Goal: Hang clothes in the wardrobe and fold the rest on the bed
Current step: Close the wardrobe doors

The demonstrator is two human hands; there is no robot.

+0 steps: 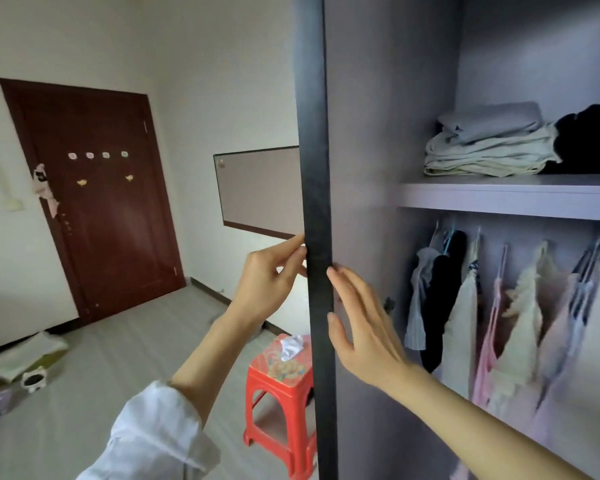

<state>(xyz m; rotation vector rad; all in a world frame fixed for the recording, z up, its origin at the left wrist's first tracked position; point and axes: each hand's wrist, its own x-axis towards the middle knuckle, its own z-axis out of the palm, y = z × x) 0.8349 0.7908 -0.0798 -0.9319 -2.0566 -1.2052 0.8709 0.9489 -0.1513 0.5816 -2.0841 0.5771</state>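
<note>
**Head view: both hands at the wardrobe door edge**

Left hand (264, 275) touches the dark door edge (317, 202) with fingers straight; right hand (364, 327) lies flat, fingers released, on the door's inner face. A red stool (281, 386) stands just behind. Farther in, hanging clothes (499, 317) sit under a shelf (506, 195) of folded clothes (489, 147).

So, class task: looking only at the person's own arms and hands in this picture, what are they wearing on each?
The left hand and forearm are bare, with a loose white sleeve pushed up and bunched near the elbow. The right hand and forearm are bare as far as the frame shows. No rings, watch or gloves are visible on either.
</note>
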